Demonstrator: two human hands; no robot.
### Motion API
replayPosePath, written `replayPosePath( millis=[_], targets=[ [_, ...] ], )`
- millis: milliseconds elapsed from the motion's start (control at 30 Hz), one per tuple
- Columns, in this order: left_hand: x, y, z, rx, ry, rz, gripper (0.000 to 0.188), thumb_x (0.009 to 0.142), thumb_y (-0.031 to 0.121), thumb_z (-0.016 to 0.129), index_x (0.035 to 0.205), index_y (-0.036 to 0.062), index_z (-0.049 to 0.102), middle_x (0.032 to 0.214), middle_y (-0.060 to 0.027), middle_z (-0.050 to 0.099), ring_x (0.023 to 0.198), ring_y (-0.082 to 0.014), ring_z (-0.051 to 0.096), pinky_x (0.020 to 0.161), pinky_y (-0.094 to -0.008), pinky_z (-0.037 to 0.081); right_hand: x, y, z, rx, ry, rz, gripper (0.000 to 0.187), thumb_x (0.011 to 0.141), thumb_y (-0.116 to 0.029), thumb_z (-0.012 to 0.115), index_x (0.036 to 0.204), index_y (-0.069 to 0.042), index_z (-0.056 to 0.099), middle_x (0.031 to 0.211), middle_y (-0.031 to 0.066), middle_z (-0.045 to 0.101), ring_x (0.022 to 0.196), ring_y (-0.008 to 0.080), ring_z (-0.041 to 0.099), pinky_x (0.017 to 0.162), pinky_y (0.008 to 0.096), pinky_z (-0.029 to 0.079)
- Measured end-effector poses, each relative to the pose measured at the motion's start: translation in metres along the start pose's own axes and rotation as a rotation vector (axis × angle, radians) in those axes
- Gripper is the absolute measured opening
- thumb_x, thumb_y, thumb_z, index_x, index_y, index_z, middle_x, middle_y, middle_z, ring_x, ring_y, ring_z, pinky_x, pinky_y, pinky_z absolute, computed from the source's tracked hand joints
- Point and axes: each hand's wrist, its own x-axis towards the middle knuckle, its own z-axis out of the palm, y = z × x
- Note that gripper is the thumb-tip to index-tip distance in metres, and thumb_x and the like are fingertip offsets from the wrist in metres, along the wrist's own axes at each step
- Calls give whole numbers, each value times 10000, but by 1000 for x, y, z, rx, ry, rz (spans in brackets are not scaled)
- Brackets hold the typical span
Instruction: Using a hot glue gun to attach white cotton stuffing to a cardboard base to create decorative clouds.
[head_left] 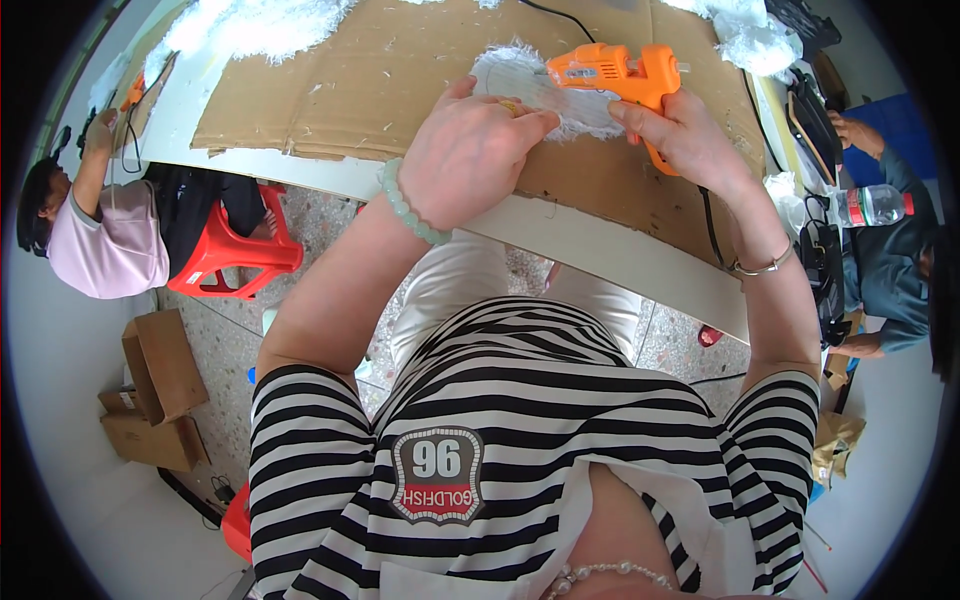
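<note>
The right hand (680,135) is gripping an orange glue gun (655,78) by its handle, though whether a finger is squeezing the trigger cannot be told. The left hand (478,140) is resting with bent fingers at the near edge of a white fluffy fabric piece (512,72), which is lying on the cardboard sheet (330,100) covering the desk (590,235); whether it is pinching the fabric is hidden. Because the nozzle is pointing over the piece near those fingers, a slip could be burning skin, while loose fibres could be sticking to stray glue.
</note>
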Motion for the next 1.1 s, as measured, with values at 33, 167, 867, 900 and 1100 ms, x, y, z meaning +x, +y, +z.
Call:
replayPosePath(
  millis=[33,167,867,900,1100],
  targets=[
    [0,0,0,0,2,0,285,728,28,541,977,92,664,824,-74,676,805,-252,639,874,-504,437,-1,0,-1,0,0,1,311,891,-331,585,773,-43,578,649,-31,513,592,63,439,533,245,358],
    [-1,0,-1,-2,-1,0,286,728,28,541,978,94,664,817,-74,674,804,-253,637,876,-502,437,-3,4,-4,1,-7,0,358,861,-355,601,753,-17,558,620,-15,487,560,80,440,502,259,373],
    [0,-3,1,-15,20,19,263,742,23,536,968,88,654,812,-66,673,808,-253,637,870,-506,449,-32,14,-30,-2,40,59,306,871,-314,591,804,-15,586,653,-15,518,594,76,451,550,258,384],
    [0,-3,1,-16,17,19,262,742,23,538,967,90,654,812,-64,673,805,-251,637,870,-505,450,-32,17,-31,-4,30,36,300,872,-309,589,809,-15,586,667,-15,525,608,76,454,562,256,388],
    [0,-4,3,-10,14,19,266,739,21,540,965,95,657,815,-57,674,792,-244,639,869,-501,453,-33,6,-24,-23,-47,25,234,904,-249,547,935,-26,610,803,-12,584,687,66,479,607,226,388]
  ],
)
